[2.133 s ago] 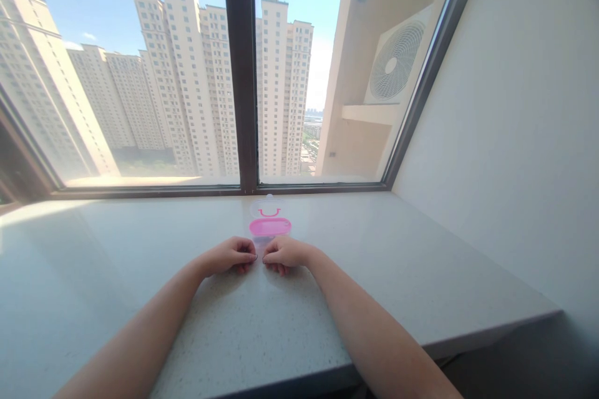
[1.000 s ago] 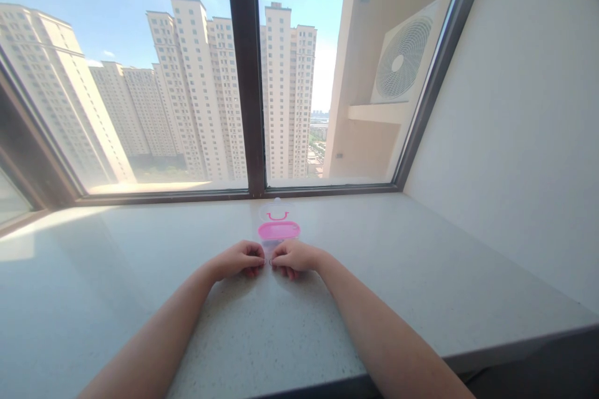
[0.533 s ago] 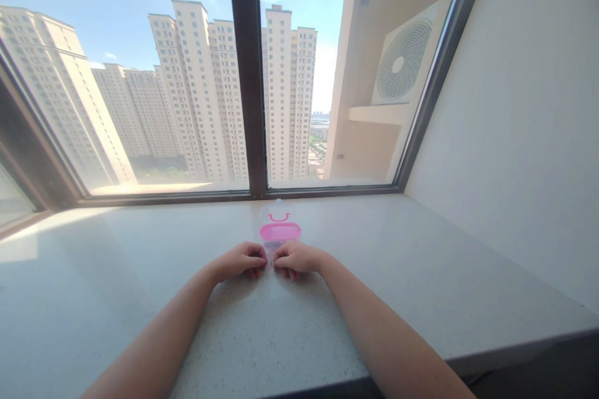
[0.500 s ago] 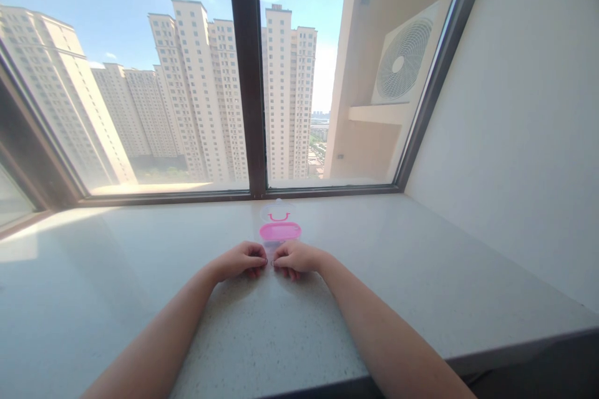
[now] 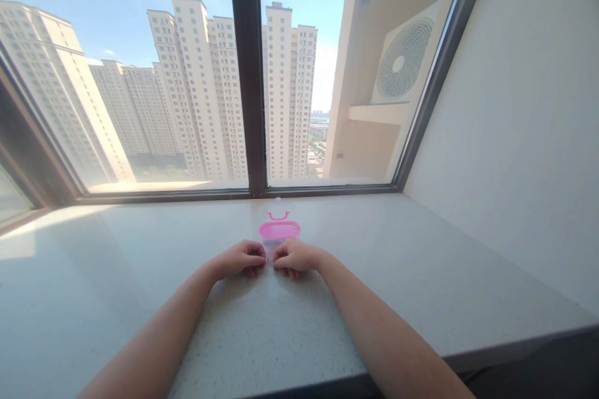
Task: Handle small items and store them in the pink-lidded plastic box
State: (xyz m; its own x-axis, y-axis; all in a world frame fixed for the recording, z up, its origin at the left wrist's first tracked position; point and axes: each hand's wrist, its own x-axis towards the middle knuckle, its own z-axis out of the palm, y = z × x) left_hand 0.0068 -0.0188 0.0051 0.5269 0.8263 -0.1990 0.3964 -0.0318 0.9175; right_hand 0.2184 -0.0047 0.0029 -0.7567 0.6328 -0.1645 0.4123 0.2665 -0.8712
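Note:
My left hand (image 5: 244, 257) is closed in a pinch, with a small thin loop (image 5: 266, 260) at its fingertips. Close beside it on the right, my right hand (image 5: 296, 255) pinches another small thin loop (image 5: 272, 264). Both loops are too small for me to tell their kind, or whether they are linked. Just beyond the hands stands a pink-rimmed plastic box (image 5: 279, 230), its front partly covered by my fingers. A clear lid (image 5: 269, 211) with a curved pink handle (image 5: 278, 217) shows behind the box.
The hands are over a pale speckled windowsill (image 5: 262, 336), whose front edge runs along the lower right. A dark window frame (image 5: 255, 137) closes off the back, and a white wall (image 5: 505, 149) rises at the right.
Hardly anything differs. The view has shifted very slightly; both hands keep the same pinch in front of the pink box.

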